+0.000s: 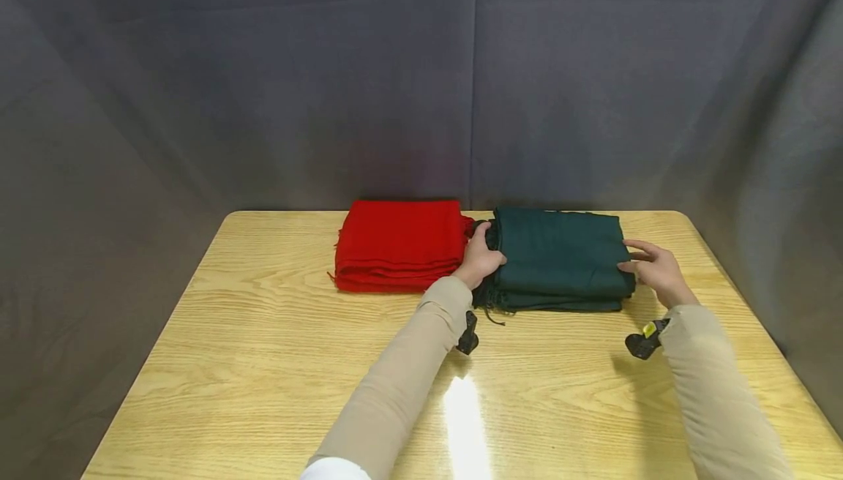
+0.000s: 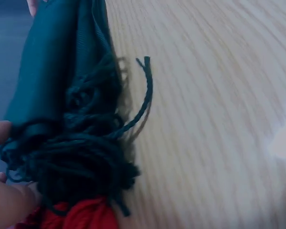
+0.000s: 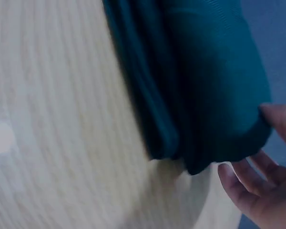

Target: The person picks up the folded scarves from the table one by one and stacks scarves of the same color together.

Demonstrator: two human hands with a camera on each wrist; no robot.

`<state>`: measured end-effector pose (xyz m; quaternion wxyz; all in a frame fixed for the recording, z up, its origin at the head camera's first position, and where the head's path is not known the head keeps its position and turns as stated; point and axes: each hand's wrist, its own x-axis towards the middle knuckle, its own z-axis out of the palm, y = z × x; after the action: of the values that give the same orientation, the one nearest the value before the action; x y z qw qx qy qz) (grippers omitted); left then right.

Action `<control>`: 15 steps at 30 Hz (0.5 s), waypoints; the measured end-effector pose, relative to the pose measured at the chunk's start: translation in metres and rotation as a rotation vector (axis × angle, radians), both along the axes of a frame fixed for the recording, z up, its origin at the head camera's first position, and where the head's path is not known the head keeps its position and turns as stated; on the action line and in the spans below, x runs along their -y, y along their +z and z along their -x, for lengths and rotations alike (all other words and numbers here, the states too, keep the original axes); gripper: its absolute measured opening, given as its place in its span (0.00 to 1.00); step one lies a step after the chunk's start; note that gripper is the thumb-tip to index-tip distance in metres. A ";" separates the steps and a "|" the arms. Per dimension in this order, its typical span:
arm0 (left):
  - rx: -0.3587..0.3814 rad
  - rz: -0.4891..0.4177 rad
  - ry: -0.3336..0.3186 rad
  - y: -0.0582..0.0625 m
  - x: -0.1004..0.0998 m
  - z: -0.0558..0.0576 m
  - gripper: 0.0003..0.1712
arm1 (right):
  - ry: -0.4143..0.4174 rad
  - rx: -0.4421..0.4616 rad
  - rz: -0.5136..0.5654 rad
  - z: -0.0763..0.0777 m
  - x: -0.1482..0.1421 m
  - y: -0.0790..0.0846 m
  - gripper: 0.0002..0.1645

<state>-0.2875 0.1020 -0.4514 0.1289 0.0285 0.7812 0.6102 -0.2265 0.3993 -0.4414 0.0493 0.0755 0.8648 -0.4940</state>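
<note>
A folded dark green scarf with fringe at its left end lies near the back of the table. My left hand grips that fringed end, its thumb over the top fold. In the left wrist view the twisted fringe bunches beside the fingers. At the opposite end, my right hand pinches the smooth edge; the right wrist view shows one digit on top and fingertips at the underside of the fold. A folded red scarf sits just left of my left hand.
The light wooden table ends at the back against a grey curtain, which also hangs at both sides. One loose dark tassel trails onto the wood. Small black devices are strapped at both wrists.
</note>
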 end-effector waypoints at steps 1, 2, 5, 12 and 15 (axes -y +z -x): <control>-0.011 0.011 -0.004 0.002 0.000 0.000 0.42 | -0.013 -0.018 -0.019 -0.001 0.000 0.002 0.35; -0.025 0.023 -0.009 0.004 0.000 -0.001 0.41 | -0.027 -0.034 -0.035 -0.002 0.000 0.004 0.34; -0.067 0.057 -0.022 0.010 0.001 -0.002 0.39 | -0.079 -0.069 -0.034 -0.005 -0.001 0.009 0.31; -0.135 0.065 0.031 0.018 0.007 -0.004 0.30 | -0.153 -0.148 0.072 0.001 -0.011 0.004 0.28; -0.142 0.005 0.038 0.022 0.011 -0.005 0.23 | -0.158 -0.178 0.121 0.003 -0.012 0.002 0.26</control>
<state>-0.2824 0.0913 -0.4294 0.0615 0.0568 0.7904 0.6068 -0.2294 0.4116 -0.4393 -0.0623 0.0959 0.8257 -0.5524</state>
